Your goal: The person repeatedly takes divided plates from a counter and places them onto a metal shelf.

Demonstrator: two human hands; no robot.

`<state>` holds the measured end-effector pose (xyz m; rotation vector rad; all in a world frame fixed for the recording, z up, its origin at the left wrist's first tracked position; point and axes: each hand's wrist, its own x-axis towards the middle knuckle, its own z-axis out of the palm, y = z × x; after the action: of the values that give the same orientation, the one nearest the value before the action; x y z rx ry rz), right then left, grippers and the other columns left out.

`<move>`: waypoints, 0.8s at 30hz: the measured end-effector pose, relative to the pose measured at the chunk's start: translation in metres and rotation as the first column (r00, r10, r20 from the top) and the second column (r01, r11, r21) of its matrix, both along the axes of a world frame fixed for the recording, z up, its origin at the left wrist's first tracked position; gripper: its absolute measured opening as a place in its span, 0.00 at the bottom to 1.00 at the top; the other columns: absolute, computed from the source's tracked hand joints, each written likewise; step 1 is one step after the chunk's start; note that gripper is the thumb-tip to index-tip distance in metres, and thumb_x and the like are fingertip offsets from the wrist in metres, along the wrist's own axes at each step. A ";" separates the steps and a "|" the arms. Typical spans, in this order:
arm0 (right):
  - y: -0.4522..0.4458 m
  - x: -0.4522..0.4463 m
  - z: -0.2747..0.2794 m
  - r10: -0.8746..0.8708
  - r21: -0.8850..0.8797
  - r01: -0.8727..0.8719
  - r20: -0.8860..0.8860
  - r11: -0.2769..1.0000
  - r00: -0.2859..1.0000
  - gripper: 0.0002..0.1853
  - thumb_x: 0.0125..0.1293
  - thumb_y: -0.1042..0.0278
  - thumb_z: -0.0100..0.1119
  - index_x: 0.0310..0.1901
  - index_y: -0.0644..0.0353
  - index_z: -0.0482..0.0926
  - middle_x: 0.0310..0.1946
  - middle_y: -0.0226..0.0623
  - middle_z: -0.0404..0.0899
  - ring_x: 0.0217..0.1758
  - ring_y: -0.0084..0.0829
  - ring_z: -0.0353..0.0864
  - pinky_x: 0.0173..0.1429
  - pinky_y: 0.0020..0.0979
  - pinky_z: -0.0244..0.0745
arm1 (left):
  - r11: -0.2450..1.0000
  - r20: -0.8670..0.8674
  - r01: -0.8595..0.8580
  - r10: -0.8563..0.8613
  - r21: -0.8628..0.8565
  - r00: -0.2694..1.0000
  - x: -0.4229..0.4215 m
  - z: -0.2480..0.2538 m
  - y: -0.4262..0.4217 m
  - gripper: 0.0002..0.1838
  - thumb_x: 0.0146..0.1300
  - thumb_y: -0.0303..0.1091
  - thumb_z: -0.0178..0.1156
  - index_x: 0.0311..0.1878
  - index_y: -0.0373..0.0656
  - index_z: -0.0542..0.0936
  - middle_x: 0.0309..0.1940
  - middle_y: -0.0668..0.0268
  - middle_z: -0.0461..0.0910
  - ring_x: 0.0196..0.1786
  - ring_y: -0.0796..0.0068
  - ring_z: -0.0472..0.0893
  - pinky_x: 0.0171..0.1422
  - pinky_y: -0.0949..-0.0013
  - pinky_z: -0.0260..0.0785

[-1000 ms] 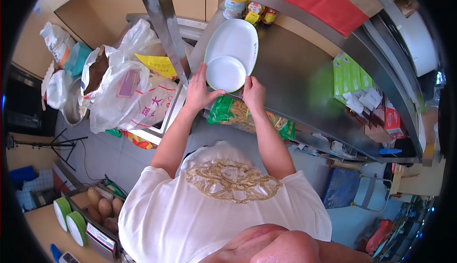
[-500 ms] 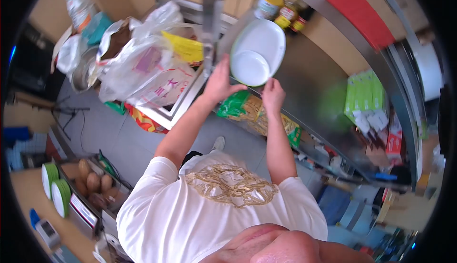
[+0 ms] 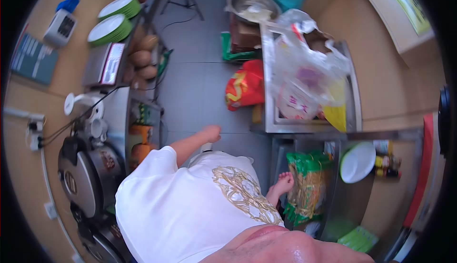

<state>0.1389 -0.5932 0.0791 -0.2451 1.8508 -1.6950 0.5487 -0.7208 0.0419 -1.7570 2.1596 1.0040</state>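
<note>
The step seems a pause: the white dish (image 3: 358, 162) rests untouched near the front edge of the worktop (image 3: 350, 206). The left hand (image 3: 210, 133) is above the floor (image 3: 190, 92), the right hand (image 3: 284, 182) beside the green bag (image 3: 308, 187); whether fingers are closed, I cannot tell. Handling the dish would require reaching.

White dish (image 3: 358, 162), green and tan packet (image 3: 308, 187), white shirt (image 3: 185, 201) with gold, perhaps scrolled, pattern.
</note>
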 end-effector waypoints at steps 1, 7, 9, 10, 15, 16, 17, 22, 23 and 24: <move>-0.013 0.039 0.015 0.068 -0.001 -0.068 0.072 0.998 0.995 0.10 0.75 0.72 0.53 0.54 0.65 0.77 0.45 0.38 0.81 0.42 0.29 0.81 0.49 0.28 0.79 | 0.998 0.027 -0.066 0.065 0.026 0.998 0.036 -0.008 0.015 0.18 0.61 0.43 0.65 0.45 0.38 0.84 0.47 0.50 0.84 0.51 0.48 0.83 0.56 0.48 0.76; -0.110 0.192 0.203 0.645 -0.500 -0.531 0.076 0.684 0.760 0.12 0.76 0.71 0.50 0.56 0.64 0.75 0.50 0.41 0.79 0.50 0.32 0.80 0.57 0.35 0.78 | 0.896 0.166 -0.382 0.351 0.227 0.921 0.191 -0.053 0.121 0.23 0.63 0.47 0.61 0.50 0.36 0.84 0.52 0.45 0.83 0.55 0.45 0.82 0.62 0.50 0.74; -0.128 0.226 0.296 0.791 -0.706 -0.630 -0.165 0.322 0.589 0.14 0.75 0.69 0.50 0.57 0.66 0.73 0.50 0.46 0.77 0.51 0.36 0.78 0.57 0.39 0.77 | 0.793 0.190 -0.546 0.512 0.270 0.837 0.222 -0.077 0.161 0.24 0.63 0.48 0.61 0.49 0.35 0.84 0.52 0.45 0.83 0.55 0.46 0.82 0.61 0.51 0.74; -0.127 0.245 0.341 0.791 -0.750 -0.647 -0.312 0.135 0.527 0.14 0.75 0.67 0.50 0.56 0.64 0.73 0.50 0.46 0.74 0.49 0.35 0.76 0.54 0.40 0.77 | 0.717 0.217 -0.630 0.592 0.300 0.777 0.235 -0.088 0.179 0.24 0.63 0.48 0.61 0.48 0.34 0.85 0.51 0.46 0.83 0.55 0.48 0.83 0.60 0.51 0.76; -0.130 0.312 0.461 0.813 -0.822 -0.436 -0.511 -0.366 0.281 0.07 0.68 0.72 0.62 0.46 0.56 0.79 0.47 0.36 0.77 0.48 0.36 0.80 0.45 0.33 0.84 | 0.226 0.244 -0.878 0.905 0.421 0.350 0.250 -0.111 0.242 0.22 0.64 0.48 0.61 0.42 0.33 0.85 0.42 0.51 0.86 0.41 0.58 0.88 0.45 0.57 0.81; -0.131 0.325 0.477 0.838 -0.835 -0.403 -0.490 -0.373 0.240 0.05 0.67 0.72 0.63 0.43 0.56 0.80 0.46 0.33 0.78 0.47 0.35 0.81 0.45 0.31 0.84 | 0.173 0.210 -0.885 0.935 0.432 0.285 0.245 -0.117 0.249 0.22 0.65 0.47 0.61 0.42 0.33 0.85 0.40 0.52 0.86 0.38 0.60 0.88 0.41 0.59 0.81; -0.136 0.333 0.483 0.877 -0.846 -0.396 -0.450 -0.357 0.171 0.05 0.65 0.73 0.65 0.43 0.56 0.82 0.46 0.32 0.78 0.48 0.32 0.80 0.46 0.29 0.83 | 0.117 0.176 -0.889 0.961 0.443 0.214 0.241 -0.124 0.255 0.21 0.65 0.47 0.60 0.41 0.34 0.85 0.37 0.53 0.87 0.34 0.62 0.88 0.38 0.60 0.81; -0.197 0.369 0.472 0.870 -0.838 -0.267 -0.492 -0.476 -0.005 0.04 0.65 0.73 0.64 0.40 0.56 0.83 0.46 0.30 0.78 0.46 0.28 0.79 0.45 0.24 0.80 | -0.004 0.090 -0.908 0.995 0.418 0.037 0.184 -0.065 0.224 0.20 0.65 0.47 0.60 0.39 0.36 0.87 0.37 0.53 0.87 0.39 0.62 0.88 0.40 0.61 0.81; -0.201 0.372 0.472 0.894 -0.849 -0.314 -0.448 -0.425 0.002 0.04 0.69 0.70 0.59 0.37 0.52 0.83 0.45 0.26 0.80 0.44 0.26 0.79 0.41 0.22 0.78 | -0.009 0.081 -0.918 0.996 0.396 0.025 0.177 -0.059 0.219 0.20 0.65 0.47 0.60 0.39 0.37 0.87 0.38 0.53 0.87 0.41 0.62 0.88 0.42 0.60 0.81; -0.209 0.373 0.470 0.912 -0.863 -0.328 -0.410 -0.385 0.009 0.05 0.68 0.73 0.61 0.39 0.52 0.85 0.45 0.25 0.81 0.43 0.25 0.80 0.41 0.20 0.78 | -0.010 0.088 -0.918 0.996 0.396 0.027 0.171 -0.072 0.220 0.21 0.64 0.48 0.61 0.41 0.37 0.87 0.40 0.52 0.87 0.43 0.61 0.88 0.45 0.60 0.80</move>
<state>0.5116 -0.8022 0.5487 -1.0617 -0.3224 -1.1150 0.7198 -0.5003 -0.0298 -2.9792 0.1679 1.7023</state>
